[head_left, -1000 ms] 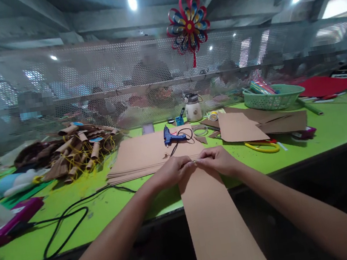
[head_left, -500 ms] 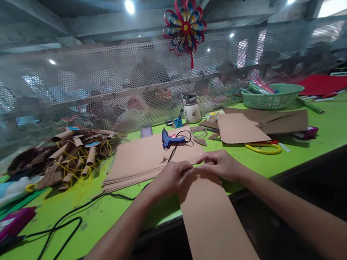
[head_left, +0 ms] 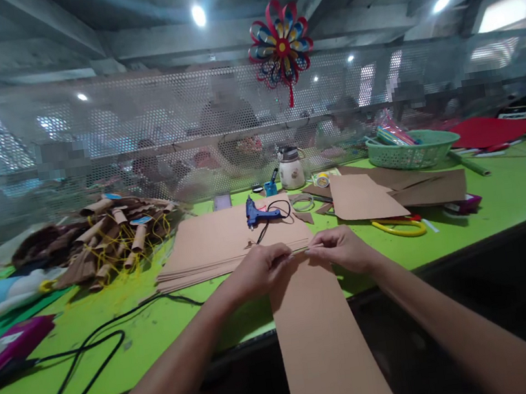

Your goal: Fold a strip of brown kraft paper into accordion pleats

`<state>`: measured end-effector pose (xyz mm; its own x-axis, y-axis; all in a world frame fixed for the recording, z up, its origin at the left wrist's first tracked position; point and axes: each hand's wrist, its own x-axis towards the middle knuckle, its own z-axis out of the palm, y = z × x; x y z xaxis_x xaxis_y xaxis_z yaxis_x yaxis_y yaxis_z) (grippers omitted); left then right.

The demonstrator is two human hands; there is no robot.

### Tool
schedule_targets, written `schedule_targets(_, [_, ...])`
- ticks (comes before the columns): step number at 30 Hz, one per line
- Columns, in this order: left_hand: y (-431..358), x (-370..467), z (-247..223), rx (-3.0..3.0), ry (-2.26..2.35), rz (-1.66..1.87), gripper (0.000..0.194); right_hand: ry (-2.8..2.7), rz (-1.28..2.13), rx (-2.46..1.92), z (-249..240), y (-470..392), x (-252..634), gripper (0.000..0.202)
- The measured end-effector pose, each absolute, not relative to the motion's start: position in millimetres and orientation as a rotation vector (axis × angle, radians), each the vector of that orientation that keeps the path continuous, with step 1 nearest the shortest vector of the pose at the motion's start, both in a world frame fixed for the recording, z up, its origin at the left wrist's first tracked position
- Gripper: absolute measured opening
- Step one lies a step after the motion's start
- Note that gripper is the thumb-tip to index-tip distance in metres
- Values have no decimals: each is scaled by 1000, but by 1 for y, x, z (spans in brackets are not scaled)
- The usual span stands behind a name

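A long strip of brown kraft paper [head_left: 322, 338] hangs from the table edge toward me, its far end lying on the green tabletop. My left hand [head_left: 266, 267] pinches the left part of that far edge, fingers closed. At the edge's right part, my right hand [head_left: 341, 248] pinches too, thumb and fingertips together. The edge between them looks narrowly folded or rolled. Just beyond my hands lies a stack of brown paper sheets [head_left: 210, 237], with a blue glue gun [head_left: 260, 212] resting on top.
On the left are a heap of brown paper rolls with yellow string [head_left: 112, 238], a black cord [head_left: 83, 346] and a magenta tool [head_left: 15, 352]. To the right lie cut brown paper [head_left: 365, 195], yellow-handled scissors [head_left: 399, 227] and a green basket [head_left: 413, 153]. A white jug [head_left: 291, 170] stands behind.
My right hand has shifted slightly right along the paper's edge, and its fingers have drawn away from the left hand's. The left hand has barely moved; the strip hangs as before.
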<state>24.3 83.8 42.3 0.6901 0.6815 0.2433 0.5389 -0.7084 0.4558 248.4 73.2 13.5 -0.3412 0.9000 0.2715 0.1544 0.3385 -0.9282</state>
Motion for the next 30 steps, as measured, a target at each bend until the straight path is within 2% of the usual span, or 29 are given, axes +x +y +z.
schedule_targets(9, [84, 24, 41, 2647, 997, 590, 24, -1759, 965, -944, 16, 74, 253, 37])
schedule_targets(20, [85, 25, 46, 2452, 908, 574, 32, -1807, 925, -899, 14, 74, 253, 40])
schedule_targets(30, [84, 25, 43, 2470, 936, 557, 32, -2125, 760, -924, 36, 76, 233, 29])
